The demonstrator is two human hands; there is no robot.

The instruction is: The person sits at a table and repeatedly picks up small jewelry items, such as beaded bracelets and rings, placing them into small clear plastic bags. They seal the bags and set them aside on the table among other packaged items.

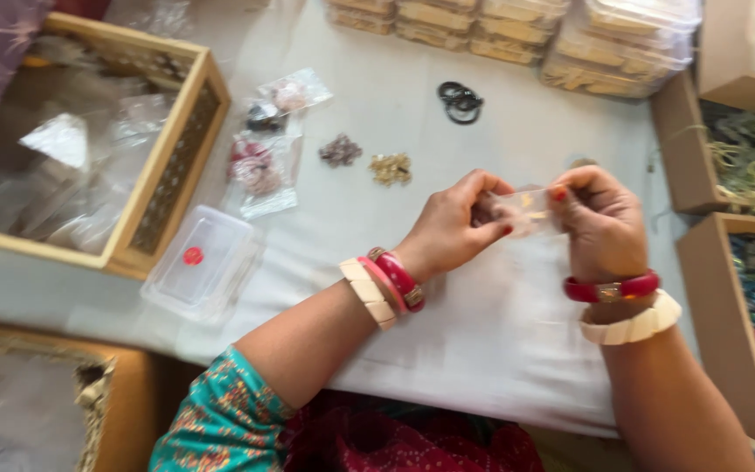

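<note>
Both of my hands hold a small clear plastic pouch (pixel 524 210) above the white table cloth (pixel 482 332). My left hand (pixel 452 229) pinches its left edge, and my right hand (pixel 600 223) pinches its right edge. Something small and golden shows inside the pouch, too blurred to name. Red and cream bangles sit on both wrists. Just beyond my hands lie a small pile of golden bits (pixel 391 168) and a small pile of dull purple bits (pixel 340 150).
A wooden tray (pixel 176 157) with clear bags stands at left. A clear lidded box (pixel 203 260) lies near it. Filled pouches (pixel 262 166) and black rings (pixel 460 101) lie further back. Stacked clear boxes (pixel 570 44) line the far edge. Cardboard boxes (pixel 709 288) of trinkets stand at right.
</note>
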